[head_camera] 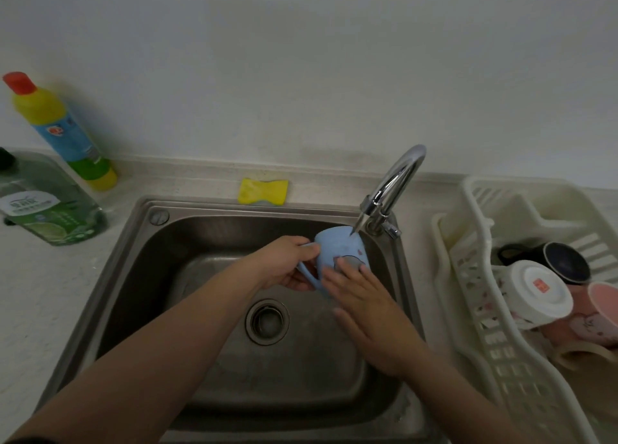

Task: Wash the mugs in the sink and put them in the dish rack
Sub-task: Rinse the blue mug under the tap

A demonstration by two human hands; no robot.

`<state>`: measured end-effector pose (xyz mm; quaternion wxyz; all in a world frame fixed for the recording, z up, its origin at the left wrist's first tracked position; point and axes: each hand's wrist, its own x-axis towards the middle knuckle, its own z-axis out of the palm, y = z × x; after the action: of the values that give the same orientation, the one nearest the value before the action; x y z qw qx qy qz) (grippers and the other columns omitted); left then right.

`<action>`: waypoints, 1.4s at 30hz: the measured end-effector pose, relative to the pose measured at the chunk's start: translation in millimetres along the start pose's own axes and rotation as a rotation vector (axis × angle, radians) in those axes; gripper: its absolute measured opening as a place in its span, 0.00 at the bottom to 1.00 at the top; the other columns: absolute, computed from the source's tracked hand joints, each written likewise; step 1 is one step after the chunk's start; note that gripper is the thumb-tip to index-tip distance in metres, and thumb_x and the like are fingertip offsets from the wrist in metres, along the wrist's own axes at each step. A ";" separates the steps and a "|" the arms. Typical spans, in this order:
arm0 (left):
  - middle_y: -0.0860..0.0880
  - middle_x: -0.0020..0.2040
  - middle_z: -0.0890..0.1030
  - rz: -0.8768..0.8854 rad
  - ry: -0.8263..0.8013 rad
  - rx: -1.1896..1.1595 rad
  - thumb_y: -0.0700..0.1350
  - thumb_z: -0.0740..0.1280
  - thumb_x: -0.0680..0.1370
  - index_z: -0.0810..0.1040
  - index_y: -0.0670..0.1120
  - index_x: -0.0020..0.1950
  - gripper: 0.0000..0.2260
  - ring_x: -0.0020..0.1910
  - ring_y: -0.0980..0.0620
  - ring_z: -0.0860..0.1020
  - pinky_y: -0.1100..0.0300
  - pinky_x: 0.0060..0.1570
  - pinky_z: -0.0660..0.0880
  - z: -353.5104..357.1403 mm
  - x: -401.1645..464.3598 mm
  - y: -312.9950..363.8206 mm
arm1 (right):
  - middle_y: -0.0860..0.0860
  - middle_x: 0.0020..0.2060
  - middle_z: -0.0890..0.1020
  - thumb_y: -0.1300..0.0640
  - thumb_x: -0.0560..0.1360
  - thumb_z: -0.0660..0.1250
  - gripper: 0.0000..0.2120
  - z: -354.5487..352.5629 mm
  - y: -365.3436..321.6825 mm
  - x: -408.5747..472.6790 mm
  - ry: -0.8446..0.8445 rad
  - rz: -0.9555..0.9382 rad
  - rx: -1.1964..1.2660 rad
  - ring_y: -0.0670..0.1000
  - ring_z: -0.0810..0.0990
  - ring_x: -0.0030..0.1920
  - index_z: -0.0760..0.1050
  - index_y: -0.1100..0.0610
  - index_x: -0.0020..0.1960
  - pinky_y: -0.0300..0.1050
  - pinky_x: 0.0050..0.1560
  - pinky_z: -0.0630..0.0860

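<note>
The blue mug [337,253] was held over the sink [140,276], under the tap [394,182] at about one o'clock from the drain [267,321], with water running onto its upper side. The left hand [284,266] had its grip clamped on the mug's handle, thumb on top; the right hand [371,313] lay with straight fingers pressed flat against the mug's side, grip apart.

The likeliest slip seemed to be at the handle: wet plastic or glaze, one hand holding and the other only rubbing, so a firmer push from the right could twist the mug loose and drop it into the basin. Water striking the curved wall might also splash toward the dish rack [475,276] at three o'clock, where a black mug [565,263], a white mug [535,293] and a pink mug [598,313] lay crowded, leaving little room.

The mug's mouth and inside were turned away. The rack's right part was cut off by the frame edge. Whether soap remained could not be made out.
</note>
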<state>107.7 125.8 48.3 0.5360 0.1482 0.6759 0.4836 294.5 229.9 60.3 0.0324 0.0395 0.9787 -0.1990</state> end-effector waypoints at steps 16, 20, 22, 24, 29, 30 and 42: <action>0.45 0.44 0.81 -0.050 0.029 -0.085 0.50 0.58 0.84 0.76 0.43 0.56 0.12 0.36 0.50 0.82 0.58 0.36 0.78 -4.4 -0.2 -11.3 | 0.37 0.76 0.38 0.39 0.81 0.49 0.30 -9.9 -9.7 15.0 0.073 0.297 0.350 0.43 0.36 0.76 0.39 0.42 0.77 0.51 0.77 0.46; 0.44 0.44 0.81 -0.037 0.033 -0.096 0.49 0.58 0.84 0.75 0.44 0.52 0.11 0.35 0.50 0.82 0.60 0.32 0.78 -13.7 -9.5 -14.4 | 0.35 0.76 0.39 0.35 0.79 0.47 0.29 -3.5 -12.3 8.0 0.032 0.217 0.334 0.41 0.36 0.76 0.39 0.39 0.76 0.48 0.76 0.46; 0.43 0.45 0.82 -0.029 0.028 -0.059 0.50 0.58 0.84 0.75 0.44 0.52 0.11 0.38 0.48 0.82 0.58 0.35 0.78 -13.3 -11.1 -15.6 | 0.39 0.78 0.46 0.39 0.81 0.50 0.29 -11.5 -5.4 27.3 0.087 0.361 0.574 0.47 0.51 0.77 0.42 0.38 0.78 0.53 0.74 0.60; 0.44 0.45 0.81 -0.018 0.065 -0.072 0.50 0.58 0.84 0.75 0.45 0.51 0.11 0.39 0.48 0.81 0.57 0.37 0.78 -13.9 -11.2 -14.6 | 0.40 0.78 0.47 0.40 0.81 0.51 0.29 -13.2 -9.1 32.3 0.107 0.410 0.654 0.48 0.55 0.76 0.43 0.38 0.78 0.53 0.73 0.62; 0.44 0.44 0.81 -0.027 0.088 -0.093 0.49 0.58 0.84 0.75 0.44 0.52 0.10 0.37 0.48 0.81 0.61 0.31 0.77 -16.8 -15.7 -12.1 | 0.36 0.76 0.39 0.42 0.82 0.51 0.29 -4.2 -20.7 18.0 0.033 0.291 0.453 0.41 0.40 0.76 0.42 0.43 0.78 0.44 0.74 0.47; 0.44 0.43 0.81 -0.030 0.067 -0.077 0.49 0.58 0.84 0.75 0.44 0.52 0.10 0.37 0.48 0.81 0.60 0.32 0.78 -13.7 -16.1 -10.9 | 0.39 0.77 0.45 0.43 0.82 0.52 0.28 -7.1 -16.3 26.1 0.063 0.327 0.498 0.43 0.47 0.76 0.45 0.42 0.79 0.44 0.73 0.53; 0.44 0.44 0.82 0.029 0.043 0.014 0.50 0.60 0.83 0.76 0.44 0.52 0.11 0.36 0.50 0.82 0.58 0.35 0.79 14.8 -7.5 8.4 | 0.46 0.64 0.74 0.45 0.68 0.75 0.40 -17.1 10.4 19.0 0.283 0.538 0.896 0.49 0.76 0.61 0.59 0.41 0.75 0.55 0.58 0.79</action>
<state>120.7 131.8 60.2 0.5133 0.1512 0.6884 0.4896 275.7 247.3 70.5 -0.0698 0.3252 0.7481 -0.5742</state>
